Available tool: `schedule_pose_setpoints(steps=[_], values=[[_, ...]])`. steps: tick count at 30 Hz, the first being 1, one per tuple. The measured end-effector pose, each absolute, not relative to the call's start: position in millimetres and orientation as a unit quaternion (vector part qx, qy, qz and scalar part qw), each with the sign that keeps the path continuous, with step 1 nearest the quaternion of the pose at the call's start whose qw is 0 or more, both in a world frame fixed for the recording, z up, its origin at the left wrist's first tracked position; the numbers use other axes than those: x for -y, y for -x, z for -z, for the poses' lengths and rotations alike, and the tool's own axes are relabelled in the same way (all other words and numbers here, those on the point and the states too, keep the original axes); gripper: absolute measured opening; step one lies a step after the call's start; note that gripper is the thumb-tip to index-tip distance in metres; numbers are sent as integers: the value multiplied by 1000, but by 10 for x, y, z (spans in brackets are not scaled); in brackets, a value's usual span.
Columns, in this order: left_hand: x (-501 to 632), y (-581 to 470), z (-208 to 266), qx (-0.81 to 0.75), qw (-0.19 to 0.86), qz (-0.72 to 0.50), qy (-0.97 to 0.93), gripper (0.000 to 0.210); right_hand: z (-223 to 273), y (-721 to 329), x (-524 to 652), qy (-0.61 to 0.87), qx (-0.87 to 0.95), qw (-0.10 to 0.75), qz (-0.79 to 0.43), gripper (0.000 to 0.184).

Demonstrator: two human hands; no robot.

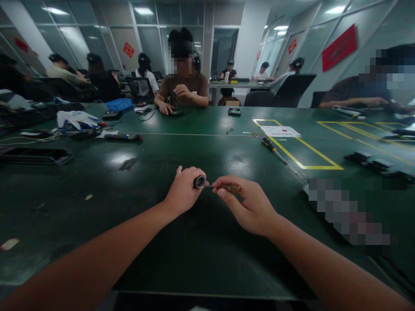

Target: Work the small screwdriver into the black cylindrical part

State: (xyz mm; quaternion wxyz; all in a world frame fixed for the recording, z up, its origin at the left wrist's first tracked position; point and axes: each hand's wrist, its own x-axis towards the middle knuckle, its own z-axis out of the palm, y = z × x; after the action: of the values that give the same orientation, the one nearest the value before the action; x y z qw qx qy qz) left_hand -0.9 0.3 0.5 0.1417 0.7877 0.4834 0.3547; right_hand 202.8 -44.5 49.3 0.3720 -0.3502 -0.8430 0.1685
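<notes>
Thin tool [234, 188]: if you push off-line, its shaft [209, 186] could skid past the black round part [196, 182] into your left hand [184, 190].
black round part: above the green table [145, 259]; a loose hold could let it twist.
left hand: fingers curled round it.
right hand [251, 202]: fingertips pinch the tool's handle, forearms angled inward; shaft contact unclear.

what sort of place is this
Probably a workshop or assembly room: a yellow-and-black screwdriver and white gloves are among the items on a long green table, with several other people seated around.
</notes>
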Motion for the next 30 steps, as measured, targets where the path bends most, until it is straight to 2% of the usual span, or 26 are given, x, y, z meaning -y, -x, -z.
schedule_pose_setpoints(steps=[9,15,21,30], values=[[5,12,-32,-496,132,-361,-778,6,-522,-2049,459,356,835,395,-141,13],[-12,17,-7,-479,155,-365,-783,6,-502,-2031,447,344,849,372,-151,14],[-18,15,-2,-477,155,-388,-773,10,-496,-2048,461,358,825,415,-137,14],[-19,19,1,-466,157,-389,-779,8,-487,-2008,439,359,840,380,-145,15]])
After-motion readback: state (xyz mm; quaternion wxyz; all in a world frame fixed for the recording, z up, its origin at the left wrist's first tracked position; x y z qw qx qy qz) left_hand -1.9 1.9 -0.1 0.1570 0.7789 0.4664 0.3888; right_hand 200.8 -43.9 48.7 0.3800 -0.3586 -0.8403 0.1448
